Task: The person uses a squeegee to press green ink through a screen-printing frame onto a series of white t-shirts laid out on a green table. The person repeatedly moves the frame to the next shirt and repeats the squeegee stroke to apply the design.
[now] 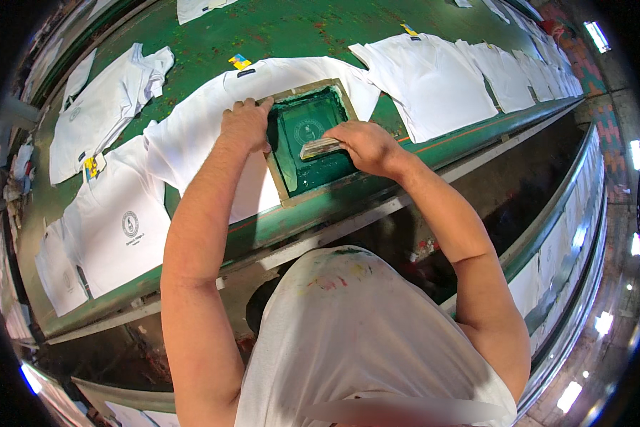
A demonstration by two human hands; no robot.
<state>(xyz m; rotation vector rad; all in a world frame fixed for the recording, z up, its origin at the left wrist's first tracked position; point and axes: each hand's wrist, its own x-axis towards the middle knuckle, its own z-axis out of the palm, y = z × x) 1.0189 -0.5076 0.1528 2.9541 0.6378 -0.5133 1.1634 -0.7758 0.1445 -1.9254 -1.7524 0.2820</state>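
Observation:
A wood-framed printing screen (283, 146) with green mesh and a round emblem lies on a white T-shirt (199, 117). My left hand (246, 124) grips the screen's left frame edge, fingers bent over its upper corner. In my right hand (370, 147) is a squeegee (321, 147) with a pale, stained handle, held over the mesh just below and right of the emblem. Its blade edge is hard to make out. Left of the screen, a second white T-shirt (113, 220) carries a dark round print with small lettering beneath.
The long green table (291, 35) is speckled with paint. More white T-shirts (441, 85) lie in a row to the right, and another printed shirt (103, 114) is at the far left. Behind me on the right runs another table (548, 235) holding shirts.

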